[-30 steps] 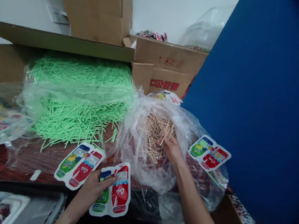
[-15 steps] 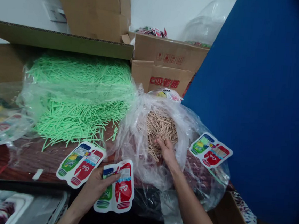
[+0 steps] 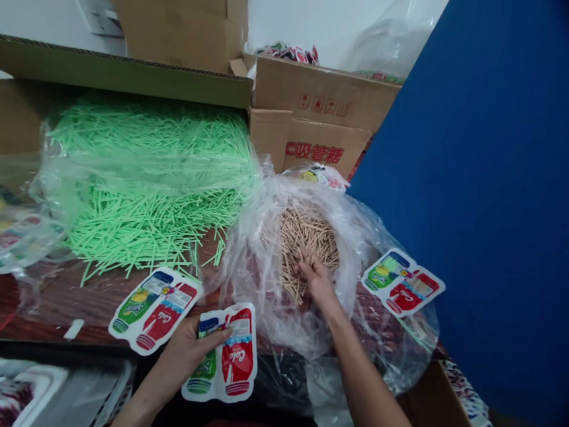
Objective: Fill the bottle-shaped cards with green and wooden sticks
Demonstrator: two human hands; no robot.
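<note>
My left hand (image 3: 196,345) grips a bottle-shaped printed pouch (image 3: 236,359) with a green and a red cola bottle on it, thumb across its front. My right hand (image 3: 316,279) reaches into a pile of thin brown sticks (image 3: 312,236) lying in an opened clear plastic bag (image 3: 260,258). Its fingers are bent into the sticks, and the fingertips are partly hidden, so what they pinch cannot be made out. A similar pouch (image 3: 154,308) lies on the table left of my left hand. Another pouch (image 3: 403,282) rests on the plastic to the right.
Many bright green sticks (image 3: 139,221) spill from a clear bag at the left. Cardboard boxes (image 3: 324,104) stand behind, and a blue panel (image 3: 490,192) rises at the right. A white tray (image 3: 50,386) sits at lower left, below the dark red tabletop (image 3: 58,293).
The view has shifted very slightly. My right hand stays in the brown sticks with its fingers moved a little, and my left hand still holds the pouch.
</note>
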